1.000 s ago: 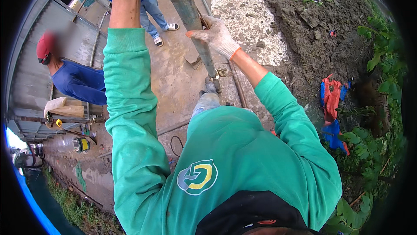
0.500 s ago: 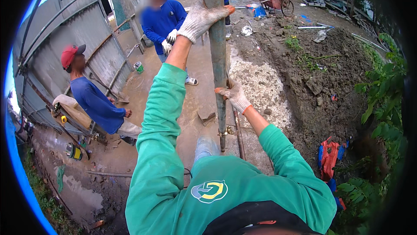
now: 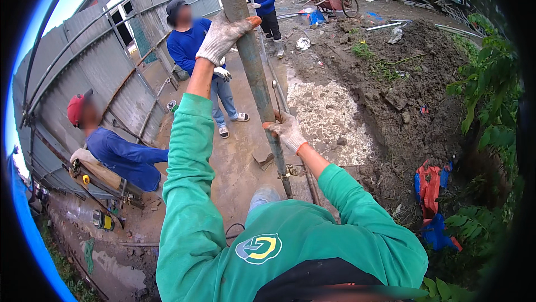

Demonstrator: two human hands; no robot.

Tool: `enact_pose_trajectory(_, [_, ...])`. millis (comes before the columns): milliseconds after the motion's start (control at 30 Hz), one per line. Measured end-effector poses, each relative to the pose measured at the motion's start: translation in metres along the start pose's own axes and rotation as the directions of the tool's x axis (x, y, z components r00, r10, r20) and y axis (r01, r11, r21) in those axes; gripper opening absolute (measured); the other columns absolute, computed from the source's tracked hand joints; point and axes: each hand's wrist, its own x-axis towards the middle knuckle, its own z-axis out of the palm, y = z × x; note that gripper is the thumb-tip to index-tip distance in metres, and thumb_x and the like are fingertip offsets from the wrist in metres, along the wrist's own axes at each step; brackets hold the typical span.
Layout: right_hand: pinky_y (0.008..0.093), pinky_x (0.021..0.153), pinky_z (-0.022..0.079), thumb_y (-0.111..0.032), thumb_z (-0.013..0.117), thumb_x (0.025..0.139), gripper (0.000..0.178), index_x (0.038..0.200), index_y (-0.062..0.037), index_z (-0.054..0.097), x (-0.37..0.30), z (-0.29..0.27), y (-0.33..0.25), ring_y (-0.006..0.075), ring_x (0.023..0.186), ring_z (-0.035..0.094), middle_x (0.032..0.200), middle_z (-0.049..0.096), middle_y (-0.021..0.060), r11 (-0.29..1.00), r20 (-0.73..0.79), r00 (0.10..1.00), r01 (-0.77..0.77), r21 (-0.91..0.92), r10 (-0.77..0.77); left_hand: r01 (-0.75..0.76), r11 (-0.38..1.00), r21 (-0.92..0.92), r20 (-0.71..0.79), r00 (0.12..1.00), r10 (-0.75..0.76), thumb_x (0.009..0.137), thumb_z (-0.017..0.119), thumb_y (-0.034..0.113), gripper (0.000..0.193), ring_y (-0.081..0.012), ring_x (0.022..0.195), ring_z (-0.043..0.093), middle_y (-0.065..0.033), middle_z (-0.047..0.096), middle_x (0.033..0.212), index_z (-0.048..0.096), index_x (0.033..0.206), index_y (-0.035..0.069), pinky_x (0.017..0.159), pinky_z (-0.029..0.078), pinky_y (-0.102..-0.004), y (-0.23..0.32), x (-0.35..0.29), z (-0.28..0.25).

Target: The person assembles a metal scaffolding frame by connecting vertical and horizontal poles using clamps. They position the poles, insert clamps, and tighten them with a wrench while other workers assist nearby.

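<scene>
A thick grey metal pipe [image 3: 255, 75] stands before me, leaning so its top tips to the left and runs out of view. High up, my left hand [image 3: 224, 38] in a white knit glove with an orange thumb grips the pipe, its fingers hidden behind. Lower down, my right hand [image 3: 289, 130], in a similar glove, is closed around the same pipe from the right. Below it, a metal clamp [image 3: 290, 171] sits near the pipe's lower end. Beside it, a thinner rusty pipe [image 3: 311, 184] slants near the ground.
A co-worker in a dark cap [image 3: 190, 45] stands ahead left, one in a red cap [image 3: 120, 151] at left, another [image 3: 263, 0] farther back holding a pole. Corrugated metal fencing [image 3: 72, 62] lines the left; a dirt mound [image 3: 402, 84] rises right. A wheelbarrow [image 3: 335, 1] stands behind.
The pipe has tilted, its top going left with my left hand. My view has shifted, showing more of the far co-worker. The red-capped co-worker's arm is now stretched forward.
</scene>
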Motion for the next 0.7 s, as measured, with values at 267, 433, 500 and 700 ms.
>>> enact_pose_trajectory(267, [0.0241, 0.056, 0.043, -0.007, 0.089, 0.085, 0.057, 0.136, 0.0013, 0.067, -0.0016, -0.0009, 0.0004, 0.0051, 0.066, 0.052, 0.095, 0.071, 0.0003, 1.000, -0.008, 1.000, 0.009, -0.014, -0.009, 0.082, 0.996, -0.038, -0.001, 0.997, -0.082, 0.090, 0.087, 0.027, 0.047, -0.0207, 0.101, 0.076, -0.0137, 0.078, 0.113, 0.071, 0.120, -0.005, 0.090, 0.063, -0.0359, -0.0003, 0.0052, -0.0005])
enact_pose_trajectory(433, [0.0246, 0.056, 0.043, -0.009, 0.089, 0.085, 0.060, 0.139, 0.0014, 0.066, -0.0057, 0.0000, 0.0014, 0.0049, 0.065, 0.051, 0.096, 0.071, 0.0003, 0.999, -0.001, 0.999, 0.034, 0.013, -0.034, -0.031, 0.982, -0.184, 0.043, 0.998, 0.039, 0.090, 0.088, 0.039, 0.053, -0.0155, 0.090, 0.072, -0.0091, 0.076, 0.102, 0.072, 0.114, -0.005, 0.081, 0.060, -0.0336, -0.0061, 0.0017, -0.0027])
enact_pose_trajectory(500, [0.0247, 0.056, 0.043, -0.010, 0.090, 0.085, 0.060, 0.139, 0.0014, 0.066, -0.0070, 0.0004, 0.0016, 0.0048, 0.065, 0.051, 0.097, 0.071, 0.0003, 0.999, -0.001, 0.999, 0.038, 0.015, -0.038, -0.036, 0.996, -0.087, 0.049, 0.998, 0.040, 0.090, 0.087, 0.041, 0.053, -0.0153, 0.089, 0.070, -0.0082, 0.075, 0.101, 0.071, 0.114, -0.004, 0.081, 0.059, -0.0343, -0.0049, -0.0001, -0.0038])
enact_pose_trajectory(700, [0.0253, 0.055, 0.043, -0.011, 0.090, 0.085, 0.058, 0.136, 0.0004, 0.067, -0.0088, -0.0017, 0.0014, 0.0050, 0.065, 0.051, 0.096, 0.072, 0.0001, 0.999, 0.005, 1.000, 0.016, 0.041, -0.016, -0.014, 0.998, 0.063, 0.021, 1.000, 0.013, 0.093, 0.082, 0.049, 0.060, -0.0164, 0.092, 0.069, -0.0085, 0.074, 0.104, 0.069, 0.118, -0.003, 0.082, 0.057, -0.0352, 0.0029, -0.0026, -0.0059])
